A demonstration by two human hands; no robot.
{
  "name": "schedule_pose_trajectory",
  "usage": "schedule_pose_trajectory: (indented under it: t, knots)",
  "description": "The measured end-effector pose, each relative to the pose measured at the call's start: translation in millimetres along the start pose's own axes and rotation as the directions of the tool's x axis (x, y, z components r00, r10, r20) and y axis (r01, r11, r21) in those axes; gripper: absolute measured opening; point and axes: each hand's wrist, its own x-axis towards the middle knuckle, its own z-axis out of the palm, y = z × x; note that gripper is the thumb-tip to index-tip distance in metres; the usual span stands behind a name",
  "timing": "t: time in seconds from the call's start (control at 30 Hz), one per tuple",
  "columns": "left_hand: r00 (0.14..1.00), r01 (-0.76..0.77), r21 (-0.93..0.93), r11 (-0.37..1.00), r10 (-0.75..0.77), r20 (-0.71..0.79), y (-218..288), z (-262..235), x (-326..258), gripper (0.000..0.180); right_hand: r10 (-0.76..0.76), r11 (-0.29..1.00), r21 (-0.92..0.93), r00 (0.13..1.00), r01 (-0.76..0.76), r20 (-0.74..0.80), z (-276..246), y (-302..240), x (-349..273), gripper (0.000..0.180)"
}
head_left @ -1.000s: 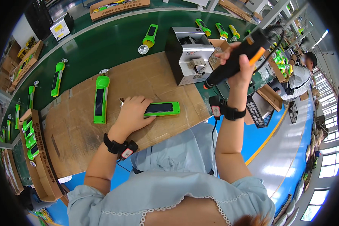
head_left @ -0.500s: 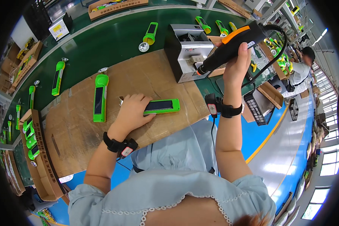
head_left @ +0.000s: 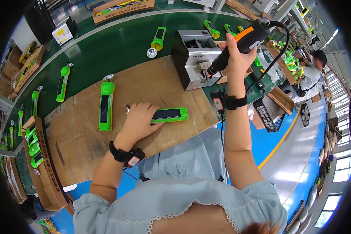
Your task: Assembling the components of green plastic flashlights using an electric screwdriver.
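My right hand (head_left: 240,58) is wrapped round a black and orange electric screwdriver (head_left: 238,46), its tip at the front of a grey screw feeder (head_left: 197,58). On the cardboard sheet (head_left: 144,84), my left hand (head_left: 140,120) grips the head end of a green flashlight (head_left: 169,114) with a dark panel, which lies sideways; the fingers cover that end, and a bit of shiny reflector shows beside them. To its left another green flashlight (head_left: 106,107) lies lengthwise, a silver reflector (head_left: 108,77) at its top.
More green flashlights (head_left: 62,84) with loose reflectors lie along the green belt (head_left: 117,43). A cardboard box (head_left: 46,171) of them stands at the left. The screwdriver's black cable (head_left: 288,43) loops to the right. A person in light clothing (head_left: 312,76) is at the far right.
My right hand has lowered the screwdriver a little, so its tip now meets the feeder's front. The left hand stays on the flashlight; the whole view has shifted slightly.
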Motion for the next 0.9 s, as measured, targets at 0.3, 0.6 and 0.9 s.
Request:
schedule_pose_trajectory:
  t: [0.3,0.6,0.9]
  knots:
    - [0.999,-0.019,0.003,1.0,0.02,-0.027,1,0,-2,0.04,0.134,0.99,0.021,0.983,-0.137,0.125,-15,-11,-15,0.031]
    - [1.0,-0.027,-0.014,1.0,0.027,0.002,-2,1,1,0.04,0.148,0.96,0.18,0.935,-0.214,0.321,-29,-47,-74,0.037]
    - [0.998,-0.05,-0.014,0.999,0.05,-0.025,-1,2,-1,0.039,0.124,0.941,0.253,0.924,-0.225,0.362,-20,-46,-93,0.04]
